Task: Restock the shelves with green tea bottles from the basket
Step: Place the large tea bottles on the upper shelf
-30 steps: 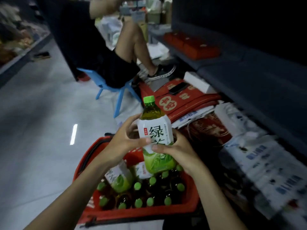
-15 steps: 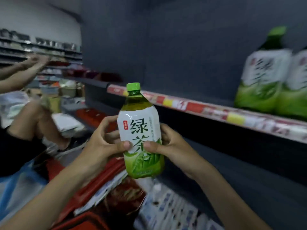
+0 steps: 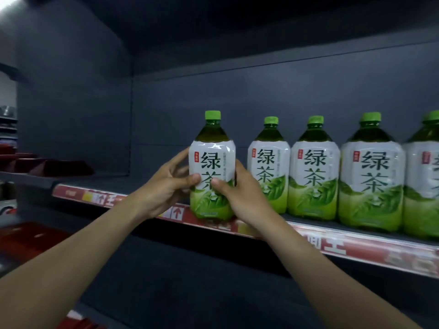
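I find both hands on one green tea bottle (image 3: 212,162), held upright at the front lip of the shelf (image 3: 356,246). The left hand (image 3: 164,188) wraps its left flank, thumb on the label. The right hand (image 3: 240,198) curls round the right flank, thumb likewise on the front. The base appears to meet the shelf edge, but whether it bears weight there I cannot tell. Just beside it to the right, four shelved bottles (image 3: 313,179) stand in a row, labels forward, and the shelf runs on to the left. Judgement: restocking is partway. This bottle is not yet released, and the basket is out of view, so remaining stock is unknown.
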The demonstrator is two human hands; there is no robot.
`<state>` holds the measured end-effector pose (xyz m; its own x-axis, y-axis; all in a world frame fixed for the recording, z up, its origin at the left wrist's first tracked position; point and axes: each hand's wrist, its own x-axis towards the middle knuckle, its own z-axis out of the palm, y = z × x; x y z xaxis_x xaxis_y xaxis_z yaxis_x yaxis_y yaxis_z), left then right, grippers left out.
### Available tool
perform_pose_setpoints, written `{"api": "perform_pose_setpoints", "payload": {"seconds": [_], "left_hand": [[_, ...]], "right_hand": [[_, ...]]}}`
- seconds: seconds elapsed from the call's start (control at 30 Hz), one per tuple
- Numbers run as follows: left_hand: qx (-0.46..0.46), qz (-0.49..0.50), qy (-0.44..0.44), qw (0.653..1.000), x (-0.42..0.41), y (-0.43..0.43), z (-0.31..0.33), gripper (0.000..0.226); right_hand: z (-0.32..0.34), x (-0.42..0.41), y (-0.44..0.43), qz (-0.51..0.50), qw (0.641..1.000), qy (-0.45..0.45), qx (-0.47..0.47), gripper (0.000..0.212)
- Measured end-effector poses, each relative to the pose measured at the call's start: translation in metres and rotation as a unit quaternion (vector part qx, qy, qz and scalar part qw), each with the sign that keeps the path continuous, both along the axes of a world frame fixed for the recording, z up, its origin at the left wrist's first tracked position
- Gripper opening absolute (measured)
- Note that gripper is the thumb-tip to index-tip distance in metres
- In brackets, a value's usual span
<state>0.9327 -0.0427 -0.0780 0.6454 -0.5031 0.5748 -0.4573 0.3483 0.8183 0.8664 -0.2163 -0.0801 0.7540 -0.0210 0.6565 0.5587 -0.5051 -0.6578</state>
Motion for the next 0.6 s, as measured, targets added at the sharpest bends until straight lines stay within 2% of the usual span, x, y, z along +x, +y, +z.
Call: {"api": "perform_pose_setpoints", "payload": {"seconds": [0.13, 0.23, 0.3, 0.37, 0.5, 0.6], "left_hand": [[0.001, -0.026, 0.003, 1.000, 0.025, -0.017, -0.004, 0.089], [-0.014, -0.045, 0.012, 0.999, 0.036, -0.023, -0.004, 0.081], [-0.025, -0.027, 0.018, 0.999, 0.041, -0.028, -0.003, 0.068], [-0.025, 0.004, 0.018, 1.000, 0.047, -0.033, -0.003, 0.061], [-0.004, 0.026, 0.031, 0.999, 0.051, -0.044, -0.004, 0.053], [0.029, 0.079, 0.015, 0.996, 0.044, -0.054, -0.004, 0.047]], "right_hand": [[0.001, 0.011, 0.003, -0.114, 0.993, 0.004, -0.025, 0.043], [0.002, 0.012, 0.003, -0.175, 0.980, -0.017, -0.092, 0.054], [0.004, 0.012, 0.000, -0.237, 0.955, -0.032, -0.175, 0.066], [0.006, 0.012, -0.005, -0.295, 0.923, -0.044, -0.242, 0.065], [-0.002, 0.006, -0.016, -0.322, 0.902, -0.083, -0.276, 0.056], [-0.015, -0.002, -0.025, -0.319, 0.889, -0.129, -0.301, 0.051]]}}
